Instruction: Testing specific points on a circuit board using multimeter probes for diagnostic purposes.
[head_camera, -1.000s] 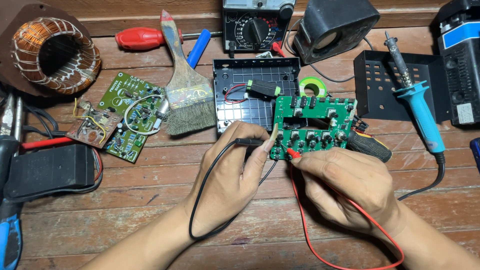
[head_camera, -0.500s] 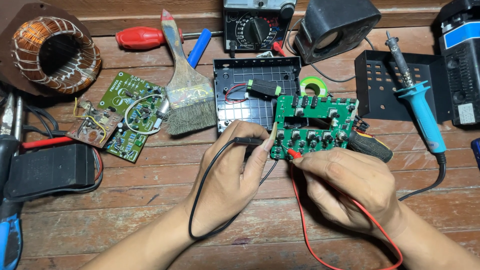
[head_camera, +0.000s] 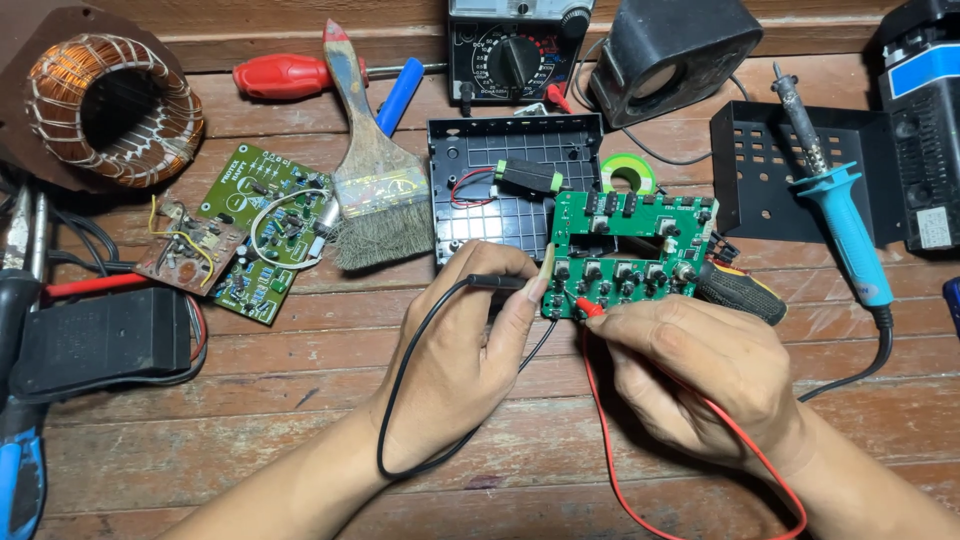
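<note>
A green circuit board (head_camera: 630, 250) with several black knobs lies on the wooden table. My left hand (head_camera: 465, 350) pinches a black test probe (head_camera: 495, 283) whose tip meets the board's left edge. My right hand (head_camera: 705, 375) holds a red test probe (head_camera: 590, 310) against the board's lower left corner. A black lead (head_camera: 400, 400) loops around my left wrist, and a red lead (head_camera: 620, 470) trails toward me. An analog multimeter (head_camera: 518, 50) sits at the far edge of the table.
A black plastic case (head_camera: 480, 200), paintbrush (head_camera: 375, 190), another green board (head_camera: 265, 225), copper coil (head_camera: 110, 110), red-handled screwdriver (head_camera: 285, 75), blue soldering iron (head_camera: 845, 225), black perforated bracket (head_camera: 765, 170), green tape roll (head_camera: 628, 172) and a black adapter (head_camera: 95, 340) surround the work spot.
</note>
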